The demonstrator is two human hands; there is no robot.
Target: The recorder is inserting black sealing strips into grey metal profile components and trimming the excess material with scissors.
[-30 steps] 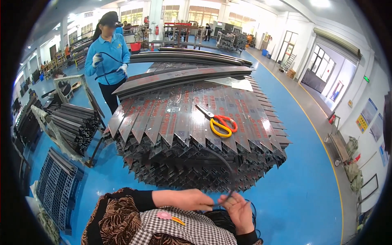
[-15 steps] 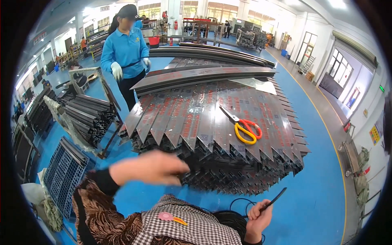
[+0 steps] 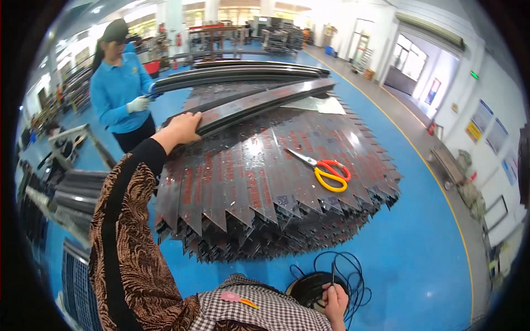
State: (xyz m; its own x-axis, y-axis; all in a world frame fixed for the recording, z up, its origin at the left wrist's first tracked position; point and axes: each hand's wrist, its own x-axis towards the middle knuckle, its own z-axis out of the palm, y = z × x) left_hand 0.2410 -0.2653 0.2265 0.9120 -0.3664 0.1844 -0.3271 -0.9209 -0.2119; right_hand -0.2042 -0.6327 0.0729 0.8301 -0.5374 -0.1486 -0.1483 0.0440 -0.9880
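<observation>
My left hand (image 3: 183,130) reaches forward and has its fingers wrapped over the near left end of a long dark metal profile (image 3: 254,105). That profile lies across a stack of dark metal profiles (image 3: 232,190) with jagged angled ends and red print. Low in front of me, my right hand (image 3: 334,303) pinches the end of a thin black strip (image 3: 333,272). Beside that hand sits a coil of black strip (image 3: 309,288), with loose loops on the blue floor. Scissors (image 3: 330,175) with one red and one yellow handle lie on the stack, blades pointing away to the left.
A co-worker (image 3: 118,91) in a blue shirt and white gloves stands left of the stack, hands at the far profiles (image 3: 243,75). A whitish sheet (image 3: 320,105) lies on the stack's right. Racks of profiles (image 3: 80,190) stand left; a trolley (image 3: 446,165) is by the right wall.
My left hand has moved up and forward onto the profile's end, which now sits more slanted. My right hand, with the strip, has lowered slightly leftward. The co-worker's hands have come to the far profiles.
</observation>
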